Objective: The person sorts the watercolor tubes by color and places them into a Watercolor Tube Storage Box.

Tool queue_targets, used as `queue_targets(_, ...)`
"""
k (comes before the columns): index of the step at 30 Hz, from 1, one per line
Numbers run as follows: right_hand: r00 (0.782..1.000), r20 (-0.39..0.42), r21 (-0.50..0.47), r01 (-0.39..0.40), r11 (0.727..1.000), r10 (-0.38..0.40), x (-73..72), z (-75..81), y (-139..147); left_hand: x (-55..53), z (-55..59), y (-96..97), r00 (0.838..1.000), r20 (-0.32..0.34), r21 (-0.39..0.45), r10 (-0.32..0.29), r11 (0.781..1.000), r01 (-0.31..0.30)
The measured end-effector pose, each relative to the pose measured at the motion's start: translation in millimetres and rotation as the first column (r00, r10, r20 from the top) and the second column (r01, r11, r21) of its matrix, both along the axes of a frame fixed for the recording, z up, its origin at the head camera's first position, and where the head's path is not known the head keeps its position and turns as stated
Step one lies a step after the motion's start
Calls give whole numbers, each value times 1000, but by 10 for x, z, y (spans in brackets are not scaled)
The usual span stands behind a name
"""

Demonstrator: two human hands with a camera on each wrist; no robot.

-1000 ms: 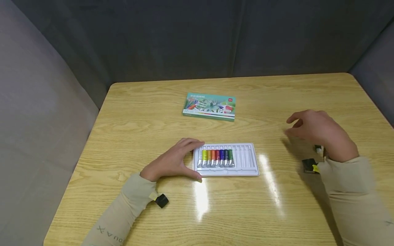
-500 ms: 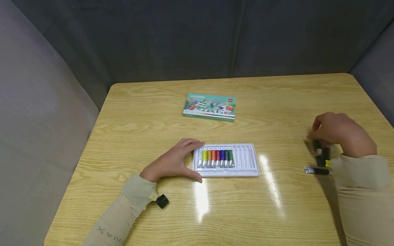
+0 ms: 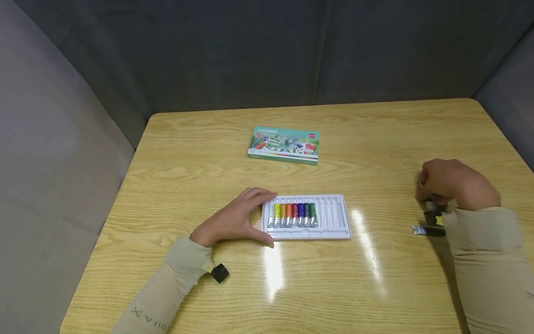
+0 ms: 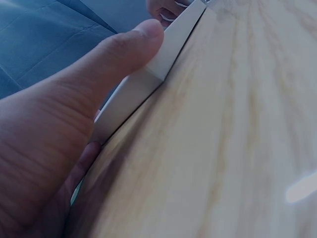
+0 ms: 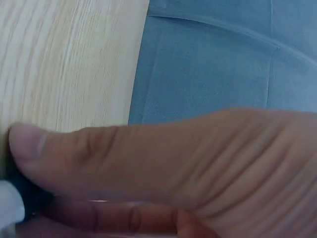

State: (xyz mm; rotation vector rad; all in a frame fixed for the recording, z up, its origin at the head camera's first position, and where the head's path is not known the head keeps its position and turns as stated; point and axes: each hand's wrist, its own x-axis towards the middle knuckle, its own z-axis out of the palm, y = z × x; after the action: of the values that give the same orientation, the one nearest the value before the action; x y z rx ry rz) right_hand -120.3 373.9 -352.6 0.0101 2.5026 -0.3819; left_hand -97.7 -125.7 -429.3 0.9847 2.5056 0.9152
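Observation:
A white plastic tray [image 3: 306,234] lies at the middle of the table, with several coloured paint tubes [image 3: 295,215] side by side in its left and middle slots. Bare slots show at its right end. My left hand [image 3: 235,215] holds the tray's left end, thumb at the near edge and fingers at the far edge; the left wrist view shows the thumb [image 4: 133,47] against the tray's side wall. Off to the right, my right hand [image 3: 452,183] pinches a dark paint tube [image 5: 29,196] with a white part, mostly hidden by the fingers.
A black-labelled paint tube [image 3: 429,230] lies on the table just nearer than my right hand. Behind the tray sits a flat green printed paint box [image 3: 284,144]. Dark curtains [image 3: 250,55] stand beyond the table's far edge.
My right hand has moved rightward to the loose dark tubes, then slightly back left and nearer, with thumb and fingers closing on one. My left hand and the tray stay where they were.

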Motion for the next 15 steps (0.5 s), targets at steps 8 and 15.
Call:
queue_targets(8, 998, -36, -26, -57, 998, 56, -26, 13, -46, 1, -4, 2, 1000, -4, 4, -3, 1000, 3)
queue_targets(15, 986, -143, -17, -87, 996, 84, -31, 22, -107, 2, -19, -1, 1000, -4, 4, -1, 1000, 1)
